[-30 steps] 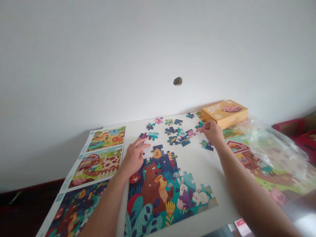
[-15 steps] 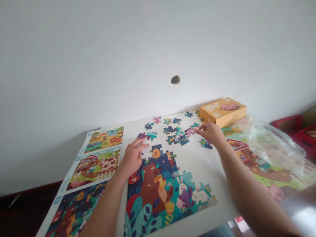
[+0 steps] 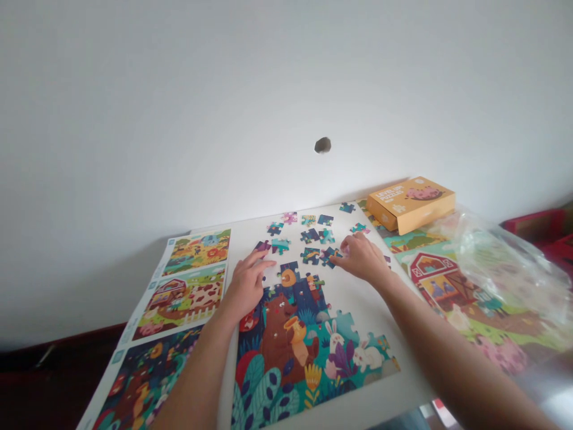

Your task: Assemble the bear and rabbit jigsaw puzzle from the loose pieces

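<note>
A partly joined jigsaw puzzle [image 3: 286,352] lies on the white table, showing a brown bear with a honey pot and white rabbits. My left hand [image 3: 245,285] rests at its upper left edge, fingers stretched and apart, its fingertips beside a purple puzzle piece [image 3: 263,247]. Above the puzzle, my right hand [image 3: 364,258] is bent over the loose pieces, thumb and fingers closing at a dark blue puzzle piece [image 3: 330,257]. The hand partly hides that piece. Several loose pieces lie around, among them a teal piece [image 3: 281,245] and a pink piece [image 3: 290,218].
A yellow puzzle box [image 3: 412,203] stands at the back right against the wall. Beside it, a clear plastic bag [image 3: 505,263] lies over a farm picture sheet [image 3: 447,310]. On the left is a sheet with printed pictures [image 3: 188,301]. The wall [image 3: 224,119] has a hole.
My right hand has moved left and toward me, from the pink piece near the box to the dark blue piece. My left hand stays in place. The view has shifted slightly.
</note>
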### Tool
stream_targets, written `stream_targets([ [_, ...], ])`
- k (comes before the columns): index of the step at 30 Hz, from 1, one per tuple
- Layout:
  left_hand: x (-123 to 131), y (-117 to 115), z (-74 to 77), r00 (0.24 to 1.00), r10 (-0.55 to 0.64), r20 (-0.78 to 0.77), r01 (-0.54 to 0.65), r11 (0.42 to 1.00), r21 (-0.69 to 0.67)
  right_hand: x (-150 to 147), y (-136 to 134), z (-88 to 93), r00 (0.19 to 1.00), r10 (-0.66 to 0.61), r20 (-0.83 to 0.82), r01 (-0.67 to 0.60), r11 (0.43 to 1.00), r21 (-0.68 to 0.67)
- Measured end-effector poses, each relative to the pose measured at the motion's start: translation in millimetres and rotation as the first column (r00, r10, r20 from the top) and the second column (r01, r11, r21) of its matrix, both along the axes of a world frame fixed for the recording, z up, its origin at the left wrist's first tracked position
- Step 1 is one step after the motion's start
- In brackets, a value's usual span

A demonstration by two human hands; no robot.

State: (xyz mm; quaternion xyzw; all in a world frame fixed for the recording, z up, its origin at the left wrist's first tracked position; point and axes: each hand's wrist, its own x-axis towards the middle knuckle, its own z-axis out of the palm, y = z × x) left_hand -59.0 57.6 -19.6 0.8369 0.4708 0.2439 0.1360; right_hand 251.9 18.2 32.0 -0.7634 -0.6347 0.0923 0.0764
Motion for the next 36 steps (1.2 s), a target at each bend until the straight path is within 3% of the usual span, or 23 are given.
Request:
stream_targets([
  [10,-5,3,6.0,0.992,0.02,0.126,-0.016,0.999,-0.032,-5,1,-3.1,0.998,0.045,-0.053,-0.047,0.998,-0.04],
  [13,-4,2,5.3,0.991,0.025,0.134,-0.022,1.0,-0.021,-2,1,-7.4,0.986,0.072,-0.148,-0.07,0.997,0.017],
  [18,0,0,8.6,0.986,-0.027,0.165,0.019,0.999,0.05,-2,5,-12.0,0.902,0.274,-0.333,-0.224,0.957,0.181],
  [22,3,-2,12.5,0.982,-0.063,0.18,0.039,0.99,0.135,1,7,-12.0,0.832,0.414,-0.369,-0.289,0.891,0.35],
  [26,5,-2,15.2,0.979,-0.086,0.183,0.053,0.982,0.181,3,8,-15.5,0.812,0.455,-0.365,-0.301,0.863,0.405],
  [30,3,0,15.3,0.979,-0.118,0.169,0.084,0.977,0.193,14,13,-9.9,0.877,0.385,-0.287,-0.258,0.882,0.396],
  [34,1,3,12.0,0.978,-0.12,0.168,0.083,0.974,0.21,55,10,15.3,0.98,0.069,-0.184,-0.003,0.942,0.336],
  [36,1,4,10.8,0.979,-0.122,0.16,0.088,0.975,0.205,77,4,26.2,0.988,-0.086,-0.131,0.109,0.977,0.184],
])
